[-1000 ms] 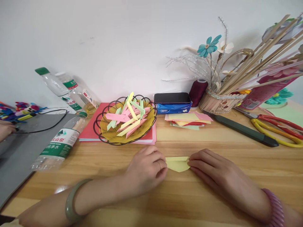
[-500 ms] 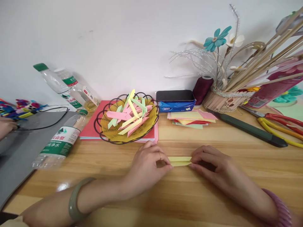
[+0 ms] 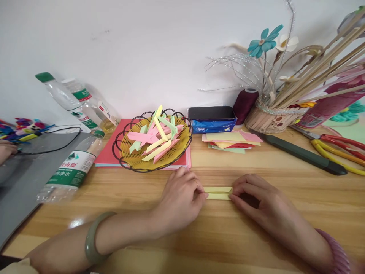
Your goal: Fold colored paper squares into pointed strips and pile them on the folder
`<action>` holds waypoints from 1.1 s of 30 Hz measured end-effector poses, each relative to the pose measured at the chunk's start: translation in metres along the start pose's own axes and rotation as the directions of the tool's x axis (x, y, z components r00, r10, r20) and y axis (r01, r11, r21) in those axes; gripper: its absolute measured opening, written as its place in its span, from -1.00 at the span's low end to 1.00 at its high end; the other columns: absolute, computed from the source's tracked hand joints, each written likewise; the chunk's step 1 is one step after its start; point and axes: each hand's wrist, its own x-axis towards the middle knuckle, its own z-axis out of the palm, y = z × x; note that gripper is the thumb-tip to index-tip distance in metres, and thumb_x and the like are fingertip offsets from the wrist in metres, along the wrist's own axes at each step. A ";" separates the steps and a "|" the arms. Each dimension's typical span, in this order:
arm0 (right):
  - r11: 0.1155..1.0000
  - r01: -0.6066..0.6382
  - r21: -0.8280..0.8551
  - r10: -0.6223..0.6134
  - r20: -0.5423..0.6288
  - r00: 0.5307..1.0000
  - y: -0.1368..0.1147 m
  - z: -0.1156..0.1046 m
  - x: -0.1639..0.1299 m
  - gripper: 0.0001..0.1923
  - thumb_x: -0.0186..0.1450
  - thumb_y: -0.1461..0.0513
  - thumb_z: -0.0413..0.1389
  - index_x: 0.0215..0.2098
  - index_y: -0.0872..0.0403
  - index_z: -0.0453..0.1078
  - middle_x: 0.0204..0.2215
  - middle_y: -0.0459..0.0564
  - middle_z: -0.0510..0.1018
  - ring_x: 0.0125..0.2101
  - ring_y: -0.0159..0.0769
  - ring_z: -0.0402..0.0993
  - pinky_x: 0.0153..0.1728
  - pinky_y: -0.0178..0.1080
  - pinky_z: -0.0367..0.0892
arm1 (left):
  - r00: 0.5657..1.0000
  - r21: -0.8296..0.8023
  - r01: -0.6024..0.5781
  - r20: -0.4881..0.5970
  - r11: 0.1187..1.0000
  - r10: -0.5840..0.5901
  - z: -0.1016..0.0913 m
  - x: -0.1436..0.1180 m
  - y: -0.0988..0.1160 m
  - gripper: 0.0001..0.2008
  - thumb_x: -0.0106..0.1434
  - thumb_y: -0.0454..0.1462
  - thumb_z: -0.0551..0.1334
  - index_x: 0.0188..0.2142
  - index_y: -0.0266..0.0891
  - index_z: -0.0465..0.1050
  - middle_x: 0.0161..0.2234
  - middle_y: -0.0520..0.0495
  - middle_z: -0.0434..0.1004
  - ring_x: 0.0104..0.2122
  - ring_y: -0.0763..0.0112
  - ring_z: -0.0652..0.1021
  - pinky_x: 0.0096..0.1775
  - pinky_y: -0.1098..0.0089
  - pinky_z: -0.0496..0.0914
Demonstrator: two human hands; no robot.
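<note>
Forearms (image 3: 128, 233) angled inward, left hand (image 3: 182, 198) and right hand (image 3: 261, 201) pinching opposite ends of folded yellow paper (image 3: 219, 196)

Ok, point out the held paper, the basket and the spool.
Held paper (image 3: 218, 196): head view, on its lower folded flap.
Basket (image 3: 183, 147): head view, on bare weave near its right rim.
Spool (image 3: 244, 105): head view, on its dark wound thread.

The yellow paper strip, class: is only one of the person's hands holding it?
No, the left hand pinches one end of the yellow paper strip and the right hand the other.
</note>
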 end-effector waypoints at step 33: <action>0.768 0.456 -0.449 -0.443 0.140 0.885 -0.017 0.000 -0.004 -0.60 0.28 0.39 -0.23 -0.01 0.20 0.29 -0.28 0.12 0.48 -0.25 -0.21 0.39 -0.29 -0.18 0.42 | 0.802 0.430 -0.521 -0.049 0.737 0.596 -0.004 -0.014 -0.017 -0.79 0.33 -0.40 0.01 -0.19 -0.40 0.39 -0.41 -0.08 0.50 -0.31 0.37 0.48 -0.31 0.40 0.42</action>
